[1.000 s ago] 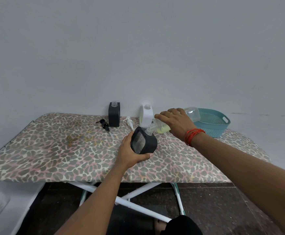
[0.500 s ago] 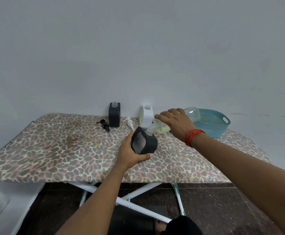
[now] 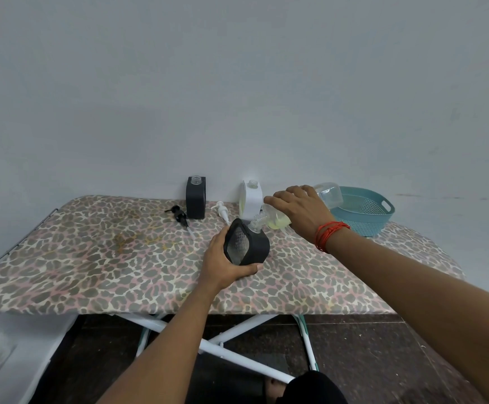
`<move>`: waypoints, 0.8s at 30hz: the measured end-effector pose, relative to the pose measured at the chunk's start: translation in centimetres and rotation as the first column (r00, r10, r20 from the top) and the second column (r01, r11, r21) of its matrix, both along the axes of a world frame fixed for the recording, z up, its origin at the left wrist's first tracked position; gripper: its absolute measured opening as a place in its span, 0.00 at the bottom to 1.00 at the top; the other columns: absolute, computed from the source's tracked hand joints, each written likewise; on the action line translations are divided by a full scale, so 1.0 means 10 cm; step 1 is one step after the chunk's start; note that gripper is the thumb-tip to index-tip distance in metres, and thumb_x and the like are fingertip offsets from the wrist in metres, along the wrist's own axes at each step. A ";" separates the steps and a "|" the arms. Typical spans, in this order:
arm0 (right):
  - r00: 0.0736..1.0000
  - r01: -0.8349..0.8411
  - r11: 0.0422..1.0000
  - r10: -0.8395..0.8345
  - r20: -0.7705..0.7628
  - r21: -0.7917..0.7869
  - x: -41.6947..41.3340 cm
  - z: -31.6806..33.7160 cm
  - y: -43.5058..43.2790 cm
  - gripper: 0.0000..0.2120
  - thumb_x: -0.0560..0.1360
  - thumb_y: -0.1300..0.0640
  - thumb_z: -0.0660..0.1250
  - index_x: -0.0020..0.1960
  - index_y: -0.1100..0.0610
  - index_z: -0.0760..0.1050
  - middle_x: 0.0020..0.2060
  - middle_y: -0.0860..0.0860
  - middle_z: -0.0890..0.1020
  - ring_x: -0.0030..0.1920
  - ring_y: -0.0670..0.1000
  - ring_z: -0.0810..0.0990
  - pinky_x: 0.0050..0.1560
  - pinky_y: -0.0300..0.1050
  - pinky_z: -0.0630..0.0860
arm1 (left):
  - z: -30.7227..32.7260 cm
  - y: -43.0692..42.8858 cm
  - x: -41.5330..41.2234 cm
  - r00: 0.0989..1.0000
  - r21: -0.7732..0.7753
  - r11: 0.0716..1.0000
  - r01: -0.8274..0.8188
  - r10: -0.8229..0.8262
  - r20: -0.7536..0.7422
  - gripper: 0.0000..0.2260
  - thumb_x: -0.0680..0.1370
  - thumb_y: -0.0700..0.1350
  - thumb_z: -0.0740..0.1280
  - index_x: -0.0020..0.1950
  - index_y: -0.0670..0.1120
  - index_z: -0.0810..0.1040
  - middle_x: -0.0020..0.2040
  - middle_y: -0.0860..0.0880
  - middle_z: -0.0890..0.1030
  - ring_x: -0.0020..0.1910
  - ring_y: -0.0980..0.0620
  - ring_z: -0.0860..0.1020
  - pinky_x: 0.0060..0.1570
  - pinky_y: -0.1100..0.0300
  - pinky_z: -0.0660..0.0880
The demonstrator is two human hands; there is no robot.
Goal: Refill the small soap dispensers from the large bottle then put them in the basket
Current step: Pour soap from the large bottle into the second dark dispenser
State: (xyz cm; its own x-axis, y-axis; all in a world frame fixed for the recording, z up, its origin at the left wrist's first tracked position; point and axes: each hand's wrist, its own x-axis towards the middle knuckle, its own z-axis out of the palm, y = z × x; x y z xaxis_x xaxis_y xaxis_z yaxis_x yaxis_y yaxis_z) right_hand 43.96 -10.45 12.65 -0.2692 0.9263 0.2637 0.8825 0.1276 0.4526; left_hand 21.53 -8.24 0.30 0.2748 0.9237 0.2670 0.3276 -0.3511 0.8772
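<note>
My left hand (image 3: pixel 223 262) grips a black soap dispenser (image 3: pixel 247 244) with a clear ribbed side, tilted on the board, its pump off. My right hand (image 3: pixel 297 209) holds the large clear bottle (image 3: pixel 278 220) of pale yellow soap on its side, its mouth touching the dispenser's open neck. A second black dispenser (image 3: pixel 195 196) and a white dispenser (image 3: pixel 250 199) stand uncapped at the back by the wall. The teal basket (image 3: pixel 362 220) sits at the back right, behind my right hand.
A black pump head (image 3: pixel 179 215) and a white pump head (image 3: pixel 222 209) lie loose on the leopard-print ironing board (image 3: pixel 106 258). The board's white legs cross below over a dark floor. A grey wall runs right behind the board.
</note>
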 end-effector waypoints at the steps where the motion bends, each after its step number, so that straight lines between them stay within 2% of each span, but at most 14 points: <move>1: 1.000 -0.002 1.000 0.002 -0.001 0.003 0.00 0.00 0.00 0.37 0.65 0.72 0.69 0.69 0.46 0.69 0.60 0.49 0.80 0.59 0.58 0.77 0.61 0.60 0.71 | 0.00 0.00 0.00 1.000 0.002 1.000 0.000 0.000 0.001 0.52 0.59 0.60 0.85 0.78 0.51 0.66 0.66 0.59 0.70 0.66 0.57 0.70 0.67 0.57 0.70; 12: 1.000 -0.001 1.000 0.001 -0.007 -0.001 -0.01 0.01 0.00 0.37 0.66 0.72 0.69 0.69 0.46 0.69 0.61 0.50 0.80 0.60 0.58 0.77 0.61 0.60 0.71 | 0.01 -0.02 0.00 1.000 0.007 1.000 -0.002 0.002 0.013 0.51 0.60 0.58 0.86 0.77 0.50 0.67 0.64 0.59 0.70 0.65 0.59 0.69 0.64 0.61 0.68; 19: 1.000 0.003 1.000 -0.003 -0.007 -0.002 -0.01 0.00 0.00 0.38 0.64 0.71 0.71 0.69 0.46 0.69 0.60 0.49 0.80 0.58 0.58 0.77 0.60 0.60 0.72 | -0.02 0.00 0.00 1.000 0.009 1.000 0.006 -0.006 0.004 0.52 0.58 0.62 0.84 0.77 0.51 0.67 0.68 0.56 0.72 0.67 0.57 0.71 0.66 0.58 0.70; 24: 1.000 0.006 1.000 -0.006 -0.013 0.002 -0.02 -0.01 -0.01 0.37 0.66 0.72 0.69 0.70 0.46 0.68 0.61 0.50 0.79 0.60 0.58 0.77 0.61 0.61 0.71 | -0.01 0.00 0.00 1.000 0.019 1.000 0.011 -0.011 0.012 0.51 0.59 0.61 0.85 0.77 0.52 0.67 0.66 0.58 0.72 0.66 0.58 0.71 0.65 0.59 0.70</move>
State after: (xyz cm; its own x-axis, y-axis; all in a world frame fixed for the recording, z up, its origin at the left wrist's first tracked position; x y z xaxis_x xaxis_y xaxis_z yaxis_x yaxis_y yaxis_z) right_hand 43.78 -10.51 12.59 -0.2601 0.9275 0.2685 0.8891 0.1216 0.4414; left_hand 21.56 -8.27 0.23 0.2817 0.9154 0.2876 0.3125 -0.3709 0.8745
